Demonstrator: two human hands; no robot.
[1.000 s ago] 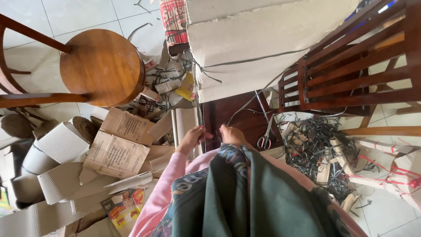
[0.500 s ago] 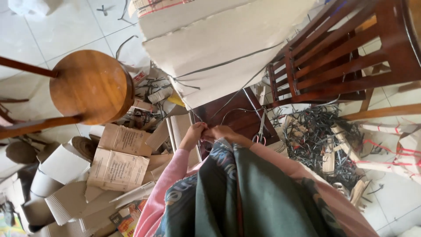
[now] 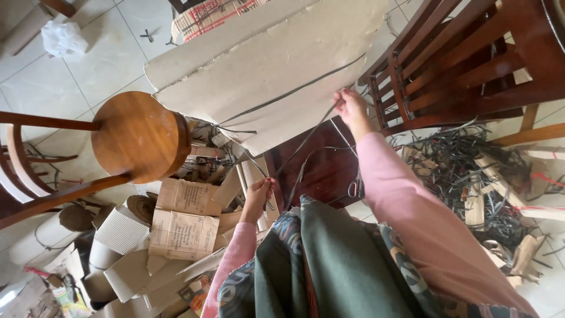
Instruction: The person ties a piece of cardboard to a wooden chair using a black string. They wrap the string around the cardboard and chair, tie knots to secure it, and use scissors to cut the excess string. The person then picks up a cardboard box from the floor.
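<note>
Pinching strap [image 3: 306, 138] between right hand [image 3: 352, 109] fingers

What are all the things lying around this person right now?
cardboard sheets: two large, grey-beige, top centre
dark strap: one thin strip, running from right hand toward left hand
round stool: one, brown wood, left
slatted chair: one, dark red wood, top right
scissors: one pair, metal, beside right sleeve
folded cartons: several, brown, lower left
pile of straps: one tangle, black, right floor
plastic bag: one, white, top left
left hand: closed on the strap
right hand: raised, pinching the strap
</note>
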